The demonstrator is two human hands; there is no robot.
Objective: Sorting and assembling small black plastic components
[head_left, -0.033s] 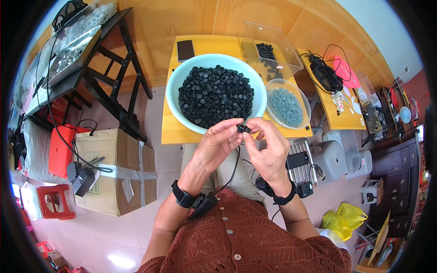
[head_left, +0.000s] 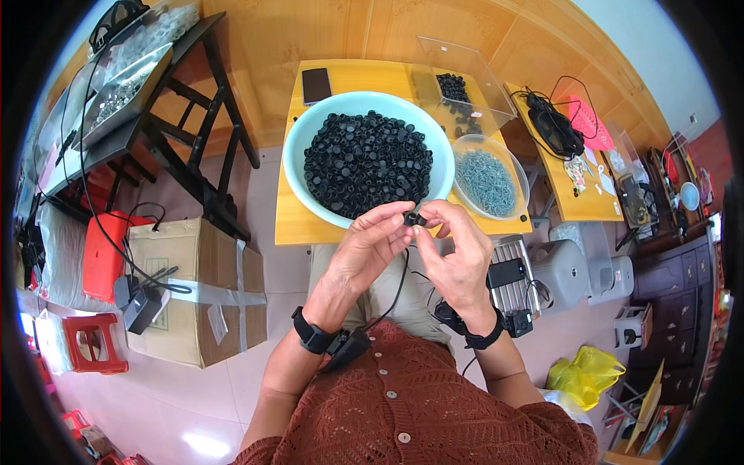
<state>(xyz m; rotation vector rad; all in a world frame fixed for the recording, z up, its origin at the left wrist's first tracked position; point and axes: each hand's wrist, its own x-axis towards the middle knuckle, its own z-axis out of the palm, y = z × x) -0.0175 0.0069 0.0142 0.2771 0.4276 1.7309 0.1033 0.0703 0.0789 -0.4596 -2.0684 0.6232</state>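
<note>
My left hand (head_left: 364,252) and my right hand (head_left: 457,256) meet just in front of the table edge, and together their fingertips pinch one small black plastic part (head_left: 411,219). Right behind them sits a big light-blue basin (head_left: 298,147) heaped with several black plastic parts (head_left: 366,161) of the same kind. To its right stands a clear bowl (head_left: 508,159) filled with small grey metal screws (head_left: 485,180). Each wrist wears a black band with a cable running from it.
A clear plastic box (head_left: 465,89) with a few black parts and a dark phone (head_left: 316,84) lie on the yellow table (head_left: 291,225). A taped cardboard box (head_left: 201,291), a red stool (head_left: 91,341) and a black rack (head_left: 167,116) stand left; a yellow bag (head_left: 585,372) lies right.
</note>
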